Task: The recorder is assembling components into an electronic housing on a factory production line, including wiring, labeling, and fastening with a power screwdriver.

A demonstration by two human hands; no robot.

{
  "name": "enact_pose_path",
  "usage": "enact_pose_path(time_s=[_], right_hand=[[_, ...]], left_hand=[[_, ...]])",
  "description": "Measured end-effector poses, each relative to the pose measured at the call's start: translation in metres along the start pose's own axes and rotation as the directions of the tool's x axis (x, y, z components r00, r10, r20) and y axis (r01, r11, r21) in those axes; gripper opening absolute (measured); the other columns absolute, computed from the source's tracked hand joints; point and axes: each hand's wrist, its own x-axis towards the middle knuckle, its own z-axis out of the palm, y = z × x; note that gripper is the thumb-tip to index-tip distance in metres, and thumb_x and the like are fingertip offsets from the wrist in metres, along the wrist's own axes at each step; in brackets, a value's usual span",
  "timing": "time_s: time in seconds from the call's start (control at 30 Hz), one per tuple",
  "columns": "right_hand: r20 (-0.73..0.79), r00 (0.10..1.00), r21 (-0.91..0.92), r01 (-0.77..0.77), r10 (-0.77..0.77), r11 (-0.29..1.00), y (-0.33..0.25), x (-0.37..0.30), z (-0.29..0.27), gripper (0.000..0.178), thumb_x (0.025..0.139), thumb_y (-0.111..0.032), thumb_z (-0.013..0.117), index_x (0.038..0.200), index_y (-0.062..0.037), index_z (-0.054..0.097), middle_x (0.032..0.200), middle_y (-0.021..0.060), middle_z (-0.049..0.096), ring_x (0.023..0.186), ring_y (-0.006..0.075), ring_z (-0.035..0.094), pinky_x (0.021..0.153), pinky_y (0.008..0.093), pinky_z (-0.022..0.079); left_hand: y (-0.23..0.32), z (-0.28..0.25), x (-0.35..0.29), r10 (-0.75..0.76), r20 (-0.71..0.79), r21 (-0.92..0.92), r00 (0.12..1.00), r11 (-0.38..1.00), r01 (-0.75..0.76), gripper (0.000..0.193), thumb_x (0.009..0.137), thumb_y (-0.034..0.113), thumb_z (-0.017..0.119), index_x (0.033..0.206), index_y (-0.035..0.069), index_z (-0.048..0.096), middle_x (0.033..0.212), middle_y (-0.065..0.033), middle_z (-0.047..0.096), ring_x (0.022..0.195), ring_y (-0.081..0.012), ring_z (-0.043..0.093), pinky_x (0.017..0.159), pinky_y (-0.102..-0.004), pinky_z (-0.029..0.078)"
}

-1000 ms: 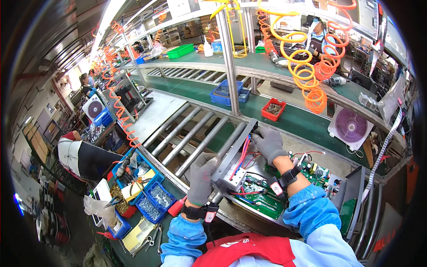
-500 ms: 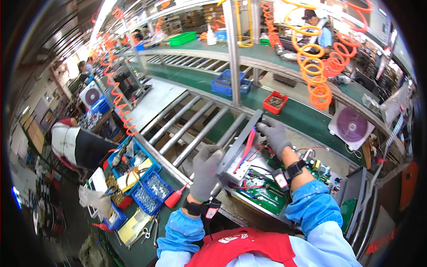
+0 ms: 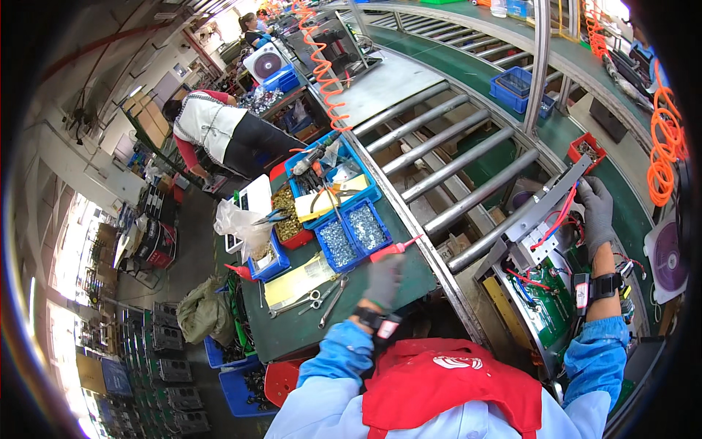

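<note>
Grey metal panel (image 3: pixel 548 199), a single one, slants along the left side of one green circuit board (image 3: pixel 545 300), well to your right; red wires (image 3: pixel 564 210) run beside it. Your gloved right hand (image 3: pixel 598 212) is at its upper end, fingers bent, so the panel reaches down and leftward from your fingertips; whether they clamp it, you cannot tell from this view. One red squeeze bottle (image 3: pixel 387 252) lies near the bench's edge, with your left hand (image 3: pixel 383 282) blurred right at it; its grip cannot be told either. Farther left, two blue bins (image 3: pixel 351 238) side by side hold silvery hardware (image 3: pixel 365 225), and one red bin (image 3: pixel 298 240) holds brass-coloured pieces (image 3: pixel 285 207). Behind them, one larger blue tray (image 3: pixel 365 164) carries a power drill (image 3: pixel 311 157). Past the panel's upper end, one red box (image 3: pixel 573 151) contains small parts (image 3: pixel 587 151).
</note>
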Motion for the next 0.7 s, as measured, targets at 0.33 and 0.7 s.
enact_pose_path(time_s=[0.33,0.7], right_hand=[[0.062,0.994,0.067,-0.094,0.090,0.993,-0.006,-0.001,0.002,0.024,0.092,-0.021,0.059,0.096,0.0017,0.067,0.079,0.0024,0.061,0.070,0.0101,0.053,0.065,0.0253,0.043],[-0.040,0.998,0.013,-0.041,0.041,0.999,-0.006,-0.002,0.003,0.029,0.091,-0.027,0.061,0.096,0.0004,0.067,0.076,0.0025,0.061,0.066,0.0098,0.054,0.061,0.0254,0.043]], left_hand=[[0.071,-0.146,0.040,0.070,-0.221,-0.130,0.973,0.986,-0.101,0.102,0.086,0.076,0.036,0.152,0.001,0.012,0.159,-0.0219,0.010,0.146,-0.0387,0.012,0.113,-0.0557,0.017],[0.038,-0.181,0.085,0.379,0.267,0.766,0.886,0.474,-0.434,0.031,0.095,0.033,0.047,0.111,0.006,0.051,0.090,-0.0104,0.062,0.088,-0.0307,0.059,0.078,-0.0492,0.049]])
